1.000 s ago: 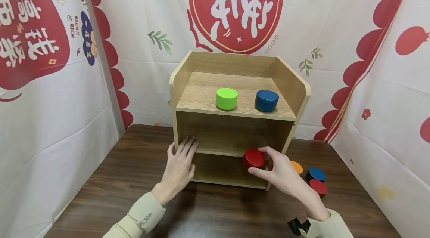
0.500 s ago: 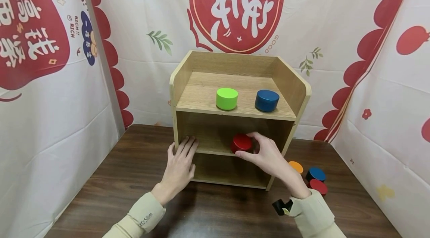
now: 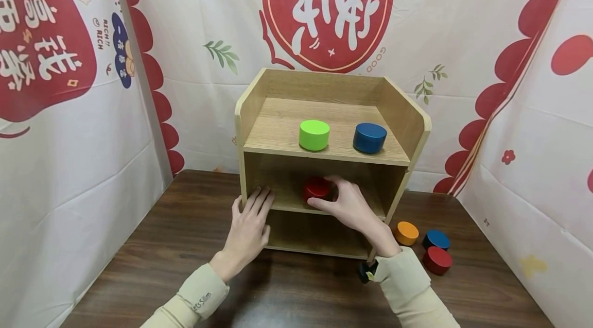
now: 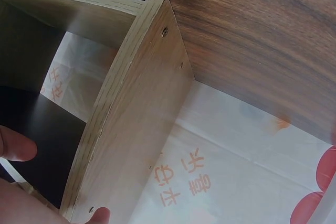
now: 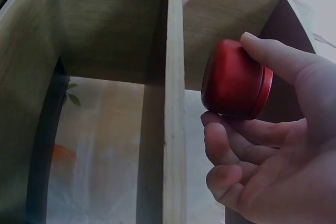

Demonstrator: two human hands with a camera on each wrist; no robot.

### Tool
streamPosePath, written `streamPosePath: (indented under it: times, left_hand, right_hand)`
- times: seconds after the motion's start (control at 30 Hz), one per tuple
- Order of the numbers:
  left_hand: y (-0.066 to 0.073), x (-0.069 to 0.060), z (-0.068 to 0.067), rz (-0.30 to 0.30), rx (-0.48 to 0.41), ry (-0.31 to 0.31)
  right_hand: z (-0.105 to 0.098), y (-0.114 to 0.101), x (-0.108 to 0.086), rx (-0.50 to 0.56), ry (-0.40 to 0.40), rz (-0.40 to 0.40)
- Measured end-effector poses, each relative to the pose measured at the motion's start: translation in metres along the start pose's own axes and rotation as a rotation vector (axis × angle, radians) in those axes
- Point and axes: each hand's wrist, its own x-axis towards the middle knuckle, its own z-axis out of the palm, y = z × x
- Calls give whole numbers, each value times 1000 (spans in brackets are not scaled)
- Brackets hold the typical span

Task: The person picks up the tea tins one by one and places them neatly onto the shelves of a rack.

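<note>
A small wooden shelf unit (image 3: 324, 155) stands on the table. My left hand (image 3: 245, 230) grips it at its left front edge, with fingers lying over the middle board and one finger outside the side panel (image 4: 131, 108). My right hand (image 3: 347, 204) holds a red round tin (image 3: 317, 189) between thumb and fingers inside the middle compartment. In the right wrist view, the red tin (image 5: 236, 80) is close to the middle board (image 5: 173, 103); whether it touches the board, I cannot tell. A green tin (image 3: 314, 135) and a blue tin (image 3: 369, 138) sit on the top board.
Right of the shelf unit, an orange tin (image 3: 407, 233), another blue tin (image 3: 436, 240) and another red tin (image 3: 437, 260) stand on the dark wooden table (image 3: 185, 235). Printed white cloth (image 3: 199, 127) hangs behind and at both sides.
My right hand has carried the red tin left, up and into the middle compartment from in front of the lower one. My left hand has stayed where it was.
</note>
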Motion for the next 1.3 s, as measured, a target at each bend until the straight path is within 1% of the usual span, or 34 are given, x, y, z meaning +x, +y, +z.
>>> streamPosePath:
  times: [0.3,0.53,0.83,1.13,1.2,1.3]
  left_hand:
    - [0,0,0,4,-6,10]
    - [2,0,-1,-3,-19,6]
    - [4,0,-2,-9,-18,13]
    - [4,0,-3,-11,-26,9]
    - [4,0,-3,-12,-24,8]
    - [4,1,-3,-14,-26,6]
  right_hand:
    - [19,-8,13,-33,13,3]
    - [26,-8,19,-45,7,13]
    - [29,-9,21,-67,-13,46]
    - [30,-11,22,-79,-18,54]
    - [30,-10,21,-91,-21,47]
    - [28,-10,19,-103,-12,12]
